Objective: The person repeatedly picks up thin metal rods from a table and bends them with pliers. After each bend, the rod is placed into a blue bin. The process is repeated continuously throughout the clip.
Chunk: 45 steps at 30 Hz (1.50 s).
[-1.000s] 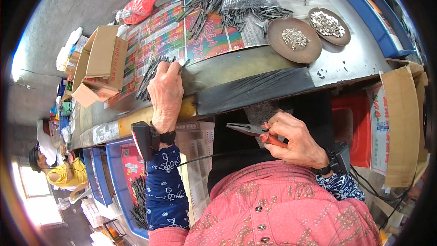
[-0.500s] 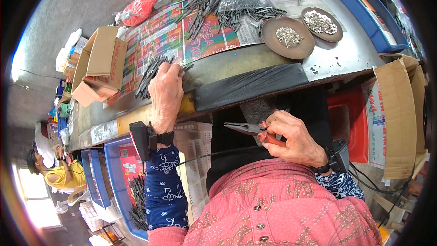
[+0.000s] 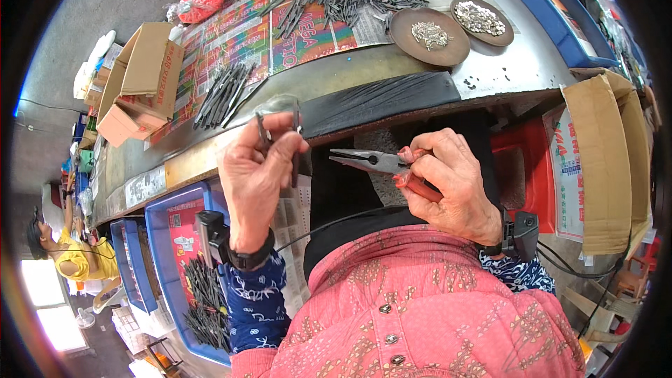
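Note:
My left hand (image 3: 255, 175) is raised in front of the table edge, its fingers pinched on a thin dark strip (image 3: 295, 157). A small shiny bit shows on the strip near my thumb, too small to make out. Another dark piece sticks up between the fingers. In my right hand (image 3: 451, 185) is a pair of long-nose pliers (image 3: 371, 161) with red handles, jaws slightly apart and pointing left toward the strip without touching it. Beyond my left hand, a small heap of dark strips (image 3: 222, 96) lies on the printed sheet (image 3: 245, 49).
Two round brown dishes (image 3: 404, 45) on the metal table (image 3: 521, 63) hold small metal parts. More dark strips (image 3: 308, 0) lie at the back beside clear plastic. A cardboard box (image 3: 143, 84) stands left; a blue bin (image 3: 157, 238) of strips sits below. Another person (image 3: 84, 255) is far left.
My left hand has come off the heap toward me, turned, and now holds a dark strip up. The right hand with the pliers has shifted slightly up and left.

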Tool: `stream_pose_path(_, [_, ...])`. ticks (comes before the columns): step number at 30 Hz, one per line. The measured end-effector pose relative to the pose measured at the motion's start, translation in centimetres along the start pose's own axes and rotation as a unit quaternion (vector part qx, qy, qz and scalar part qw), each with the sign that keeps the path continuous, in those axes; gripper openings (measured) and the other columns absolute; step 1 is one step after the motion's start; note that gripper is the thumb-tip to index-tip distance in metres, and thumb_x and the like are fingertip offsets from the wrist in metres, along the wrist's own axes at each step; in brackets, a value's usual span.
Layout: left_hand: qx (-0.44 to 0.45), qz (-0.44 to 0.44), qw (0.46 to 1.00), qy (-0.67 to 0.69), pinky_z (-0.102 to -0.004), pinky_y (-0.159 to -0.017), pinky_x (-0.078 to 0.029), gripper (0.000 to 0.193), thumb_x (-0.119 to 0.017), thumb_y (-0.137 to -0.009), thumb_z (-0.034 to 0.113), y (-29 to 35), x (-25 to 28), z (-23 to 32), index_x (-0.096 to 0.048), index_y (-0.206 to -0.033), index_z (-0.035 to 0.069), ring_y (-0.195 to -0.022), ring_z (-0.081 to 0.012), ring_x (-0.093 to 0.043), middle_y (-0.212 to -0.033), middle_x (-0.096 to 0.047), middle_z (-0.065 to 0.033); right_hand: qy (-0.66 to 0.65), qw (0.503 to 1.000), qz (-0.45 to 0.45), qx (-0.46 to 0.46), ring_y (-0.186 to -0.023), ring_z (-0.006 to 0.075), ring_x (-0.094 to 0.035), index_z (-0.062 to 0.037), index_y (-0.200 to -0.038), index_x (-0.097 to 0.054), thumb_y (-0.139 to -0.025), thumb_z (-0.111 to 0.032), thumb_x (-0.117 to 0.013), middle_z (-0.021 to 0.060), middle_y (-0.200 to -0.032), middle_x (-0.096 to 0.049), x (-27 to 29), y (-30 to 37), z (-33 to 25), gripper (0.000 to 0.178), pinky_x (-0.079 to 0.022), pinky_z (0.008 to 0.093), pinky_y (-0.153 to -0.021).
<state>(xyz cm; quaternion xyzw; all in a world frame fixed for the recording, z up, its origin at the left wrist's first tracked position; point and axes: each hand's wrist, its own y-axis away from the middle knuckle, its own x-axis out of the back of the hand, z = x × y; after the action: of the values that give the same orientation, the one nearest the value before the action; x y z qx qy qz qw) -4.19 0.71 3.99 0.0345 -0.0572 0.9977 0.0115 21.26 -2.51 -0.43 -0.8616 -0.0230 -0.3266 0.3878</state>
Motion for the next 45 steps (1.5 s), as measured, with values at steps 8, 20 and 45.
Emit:
stream_pose_path(8, [0.105, -0.041, 0.96, 0.256, -0.0155, -0.044, -0.032, 0.012, -0.066, -0.095, 0.004, 3.8, -0.6, -0.4, -0.065, -0.106, -0.002, -0.048, -0.0026, -0.043, -0.086, -0.07, -0.0139, 0.074, 0.996, 0.007, 0.047, -0.089, 0.0266, -0.057, -0.0078, -0.084, -0.064, -0.067, -0.012, -0.077, 0.0071, -0.099, -0.058, 0.5, -0.5, -1.4, 0.021, -0.041, 0.0426, -0.081])
stream_pose_path(20, [0.165, -0.066, 0.938, 0.297, -0.0161, -0.041, -0.031, 0.007, -0.063, -0.097, 0.005, 4.6, -0.1, -0.5, -0.061, -0.103, 0.002, -0.042, -0.0027, -0.039, -0.083, -0.069, -0.0162, 0.123, 0.99, -0.025, 0.069, -0.098, 0.0278, -0.058, -0.0095, -0.084, -0.064, -0.066, -0.015, -0.076, 0.0095, -0.108, -0.058, 1.1, -0.3, -2.1, 0.022, -0.041, 0.0446, -0.085])
stream_pose_path(45, [-0.243, -0.021, 0.908, -0.341, -0.0337, -0.072, -0.053, 0.021, -0.07, -0.084, -0.001, 1.6, -0.3, -1.0, -0.069, -0.105, 0.002, -0.081, -0.0309, -0.068, -0.091, -0.069, -0.0146, -0.26, 0.943, -0.163, -0.132, -0.08, 0.0298, -0.058, 0.0004, -0.083, -0.056, -0.073, -0.003, -0.073, 0.0128, -0.086, -0.055, -0.4, 0.8, 1.1, 0.02, -0.047, 0.0365, -0.072])
